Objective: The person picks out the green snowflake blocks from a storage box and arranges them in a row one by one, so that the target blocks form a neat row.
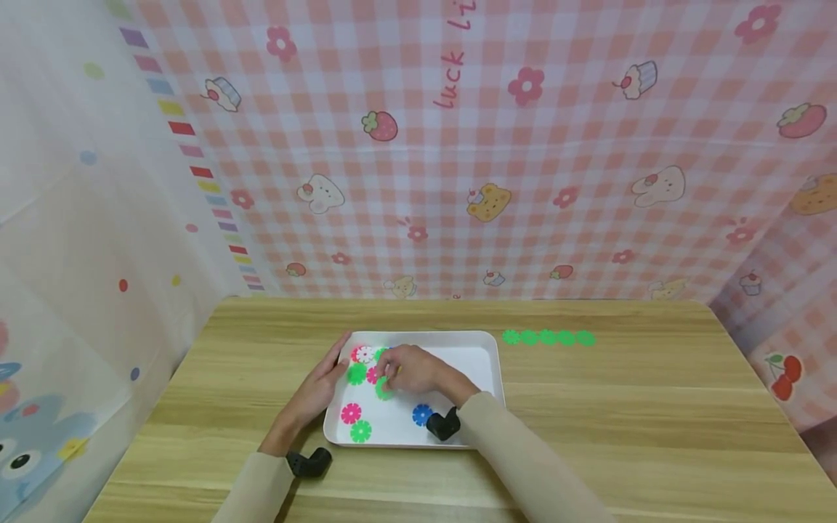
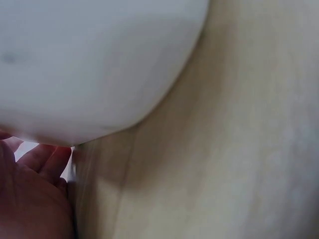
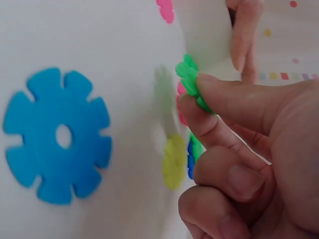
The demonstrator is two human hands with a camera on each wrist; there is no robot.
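Note:
A white tray lies on the wooden table, with several notched plastic snowflake discs in it. My left hand grips the tray's left side, thumb over the rim and fingers along the outside; the left wrist view shows those fingers at the tray's edge. Over the tray, my right hand pinches a green snowflake disc between thumb and forefinger, with its other fingers curled. Below that hand are a yellow disc and pink ones. A blue disc lies nearer the right wrist.
Right of the tray, a row of several green discs lies along the back of the wooden table. A pink disc and a green disc lie at the tray's front left. A checked cloth hangs behind the table.

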